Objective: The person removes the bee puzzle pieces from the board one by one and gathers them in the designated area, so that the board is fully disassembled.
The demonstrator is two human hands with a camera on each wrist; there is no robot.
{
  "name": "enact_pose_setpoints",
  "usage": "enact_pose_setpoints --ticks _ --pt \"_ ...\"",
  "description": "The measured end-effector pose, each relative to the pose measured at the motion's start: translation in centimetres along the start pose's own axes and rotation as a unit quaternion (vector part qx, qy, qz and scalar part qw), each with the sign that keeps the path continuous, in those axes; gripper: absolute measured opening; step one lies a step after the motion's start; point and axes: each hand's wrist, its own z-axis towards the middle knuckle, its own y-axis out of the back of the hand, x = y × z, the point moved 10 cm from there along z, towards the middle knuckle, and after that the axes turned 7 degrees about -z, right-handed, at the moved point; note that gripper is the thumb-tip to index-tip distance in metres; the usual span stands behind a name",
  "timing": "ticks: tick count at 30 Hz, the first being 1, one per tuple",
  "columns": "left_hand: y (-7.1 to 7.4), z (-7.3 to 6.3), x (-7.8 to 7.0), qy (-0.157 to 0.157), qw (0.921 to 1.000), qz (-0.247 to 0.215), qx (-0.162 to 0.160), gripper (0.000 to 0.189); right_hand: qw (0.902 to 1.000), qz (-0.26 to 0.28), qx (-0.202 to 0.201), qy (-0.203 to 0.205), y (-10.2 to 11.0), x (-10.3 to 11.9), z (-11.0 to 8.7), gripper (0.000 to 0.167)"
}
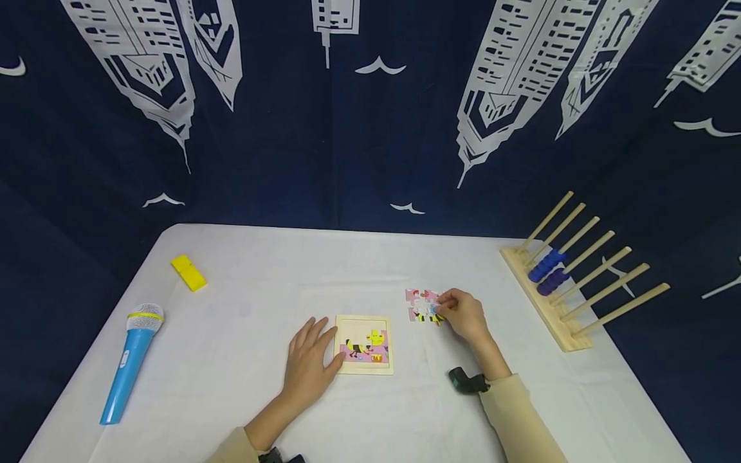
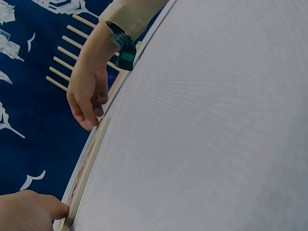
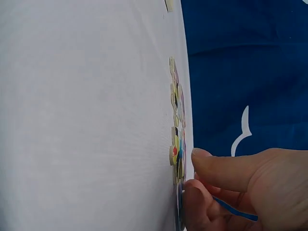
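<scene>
My left hand [image 1: 309, 366] rests on the table with fingers extended. Its thumb touches the left edge of a square wooden puzzle board [image 1: 363, 372], also visible in the left wrist view. Several pink, yellow and black pieces sit in the board's lower part. To the right of the board lie loose jigsaw pieces [image 1: 420, 296]. Above them my right hand [image 1: 464, 315] has curled fingers, with thumb and forefinger pinching at a puzzle piece on the group's right side. The right wrist view shows these fingertips right at the pieces [image 3: 177, 151]; the fingers partly hide the nearest one.
A blue toy microphone [image 1: 132, 363] and a yellow block [image 1: 188, 272] lie on the left of the white table [image 1: 260, 270]. At the right stands a wooden peg rack [image 1: 544, 302] with blue and purple beads. A dark blue printed curtain [image 1: 278, 141] hangs behind.
</scene>
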Motion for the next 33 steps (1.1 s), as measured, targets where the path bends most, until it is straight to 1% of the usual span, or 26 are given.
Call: enact_pose_setpoints --ticks 4,7,11,16,19,24,33 --pt "0.0 0.0 0.1 -0.001 1.0 0.001 -0.001 0.048 0.9998 -0.008 -0.013 -0.013 0.4 -0.1 -0.2 0.011" --pt "0.0 0.0 0.1 -0.002 1.0 0.001 -0.001 0.048 0.9995 -0.003 -0.029 -0.014 1.0 0.0 -0.3 0.01" --pt "0.0 0.0 0.0 -0.004 1.0 0.003 -0.002 0.048 0.9986 0.019 -0.047 -0.015 1.5 0.5 -0.6 0.013" --pt "-0.1 0.0 0.1 -0.003 1.0 0.003 -0.002 0.048 0.9965 0.065 -0.05 -0.017 1.5 1.3 -1.3 0.017" --pt "-0.1 0.0 0.2 -0.002 1.0 0.004 -0.001 0.048 0.9952 0.09 -0.039 -0.011 0.9 2.1 -1.9 0.017" --pt "0.0 -0.1 0.3 -0.001 1.0 0.004 -0.001 0.048 0.992 0.126 -0.005 0.006 -0.5 3.9 -2.8 0.02" --pt "0.0 -0.1 0.2 -0.002 1.0 0.0 0.0 0.048 0.9878 0.144 0.042 0.042 -2.9 7.0 -4.1 0.023"
